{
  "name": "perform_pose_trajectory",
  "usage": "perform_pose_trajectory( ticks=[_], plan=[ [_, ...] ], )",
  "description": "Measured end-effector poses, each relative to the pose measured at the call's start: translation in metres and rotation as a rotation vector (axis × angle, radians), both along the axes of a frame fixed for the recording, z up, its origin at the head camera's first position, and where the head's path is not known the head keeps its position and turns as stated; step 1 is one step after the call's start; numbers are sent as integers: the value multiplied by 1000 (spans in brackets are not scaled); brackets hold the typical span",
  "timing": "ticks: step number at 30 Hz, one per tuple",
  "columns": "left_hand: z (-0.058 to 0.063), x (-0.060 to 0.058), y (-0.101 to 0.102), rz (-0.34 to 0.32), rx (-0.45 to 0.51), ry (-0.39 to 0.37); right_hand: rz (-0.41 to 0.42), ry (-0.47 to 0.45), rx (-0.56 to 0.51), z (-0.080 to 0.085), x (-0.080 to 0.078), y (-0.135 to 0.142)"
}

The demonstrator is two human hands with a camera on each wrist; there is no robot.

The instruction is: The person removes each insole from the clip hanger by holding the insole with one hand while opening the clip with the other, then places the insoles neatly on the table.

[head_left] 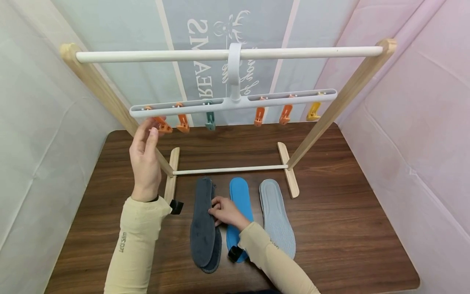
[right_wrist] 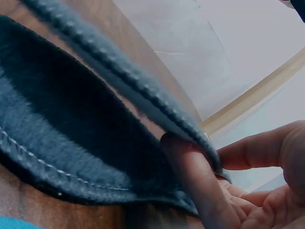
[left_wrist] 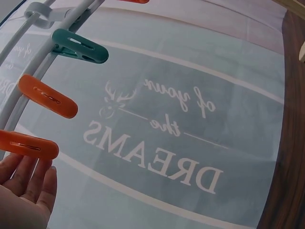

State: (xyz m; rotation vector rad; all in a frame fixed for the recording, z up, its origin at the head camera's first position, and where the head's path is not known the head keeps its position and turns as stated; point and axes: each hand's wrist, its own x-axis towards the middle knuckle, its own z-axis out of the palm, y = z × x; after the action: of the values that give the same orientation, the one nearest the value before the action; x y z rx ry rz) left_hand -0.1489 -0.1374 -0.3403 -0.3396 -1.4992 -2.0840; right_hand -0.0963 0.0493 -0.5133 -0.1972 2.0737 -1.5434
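My left hand (head_left: 146, 157) is raised to the left end of a white hanger (head_left: 231, 104), its fingers and thumb holding the outermost orange clip (head_left: 164, 125). That clip hangs at a slant. In the left wrist view the fingertips (left_wrist: 46, 183) meet the clip's underside; the thumb is hidden there. Below, my right hand (head_left: 228, 212) pinches the edge of the upper dark grey insole (head_left: 203, 228) between thumb and fingers. This insole is lifted along one side above a second dark grey insole (right_wrist: 71, 129), as the right wrist view shows.
The hanger hooks over the white top rod (head_left: 312, 52) of a wooden stand (head_left: 341, 94). It also carries orange, green (head_left: 210, 118) and yellow (head_left: 313, 111) clips. Blue insoles (head_left: 240, 196) and light grey insoles (head_left: 278, 216) lie on the brown table (head_left: 352, 228).
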Motion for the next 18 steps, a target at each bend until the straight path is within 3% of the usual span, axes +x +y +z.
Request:
perform_pose_trajectory(
  ticks=[5, 18],
  plan=[
    [-1, 0, 0, -20, 15, 13, 2, -2, 52, -3, 0, 0],
    [-5, 3, -5, -37, -5, -24, 0, 172, 207, -1, 5, -1]
  ],
)
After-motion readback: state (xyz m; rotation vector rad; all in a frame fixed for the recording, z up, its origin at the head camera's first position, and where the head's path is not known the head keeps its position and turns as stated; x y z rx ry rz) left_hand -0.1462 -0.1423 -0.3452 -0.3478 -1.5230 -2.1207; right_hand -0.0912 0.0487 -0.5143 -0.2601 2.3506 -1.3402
